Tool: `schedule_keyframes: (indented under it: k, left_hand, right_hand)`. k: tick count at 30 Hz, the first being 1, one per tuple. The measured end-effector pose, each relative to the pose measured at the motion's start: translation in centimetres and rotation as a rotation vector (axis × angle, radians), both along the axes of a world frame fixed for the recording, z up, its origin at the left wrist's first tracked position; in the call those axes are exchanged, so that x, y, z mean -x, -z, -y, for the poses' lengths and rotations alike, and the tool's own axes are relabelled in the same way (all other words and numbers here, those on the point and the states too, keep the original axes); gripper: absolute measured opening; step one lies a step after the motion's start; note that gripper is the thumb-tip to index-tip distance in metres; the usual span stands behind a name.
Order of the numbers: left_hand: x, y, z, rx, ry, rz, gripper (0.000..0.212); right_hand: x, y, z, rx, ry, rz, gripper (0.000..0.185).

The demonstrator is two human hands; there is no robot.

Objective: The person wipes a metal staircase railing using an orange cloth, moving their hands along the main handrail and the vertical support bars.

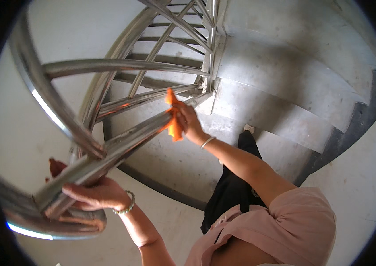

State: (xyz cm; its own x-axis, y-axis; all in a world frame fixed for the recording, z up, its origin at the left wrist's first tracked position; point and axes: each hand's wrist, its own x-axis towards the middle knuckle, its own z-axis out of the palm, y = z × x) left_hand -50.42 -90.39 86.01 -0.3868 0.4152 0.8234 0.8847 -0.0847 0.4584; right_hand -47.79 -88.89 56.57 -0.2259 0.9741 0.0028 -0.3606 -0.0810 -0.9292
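Observation:
An orange cloth (175, 128) is pressed against a stainless steel post (138, 133) of the stair railing, and my right hand (188, 121) holds it there, partway along the post. Closer to the curved handrail (58, 226), my left hand (100, 194) wraps around the same post, thumb on the near side. A dark reddish shape (56, 167) shows beyond the post by that hand; whether it is fingers or cloth I cannot tell. My left wrist bears a beaded bracelet (128, 202), my right a pale bangle (208, 142).
A bent steel tube (48, 86) joins the post from the upper left. Crossed railing bars (161, 43) slope away beyond it. Concrete steps (274, 109) with a dark painted border (334, 143) rise at the right; more steps (174, 50) lie behind the bars. My shoe (249, 128) is on the landing.

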Motion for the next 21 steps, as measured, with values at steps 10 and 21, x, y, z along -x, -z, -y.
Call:
schedule_keyframes:
  k: [10,21]
  left_hand:
    - [-0.7,1.8,-3.3,0.035,-0.317,-0.578,0.051]
    - [2.8,1.0,-4.3,-0.065,-0.369,-0.978,0.061]
  right_hand:
    - [-1.6,-2.6,-3.7,-0.161,-0.144,0.028,0.023]
    - [8.6,29.8,-6.1,0.739,-0.2,-0.218,0.014]
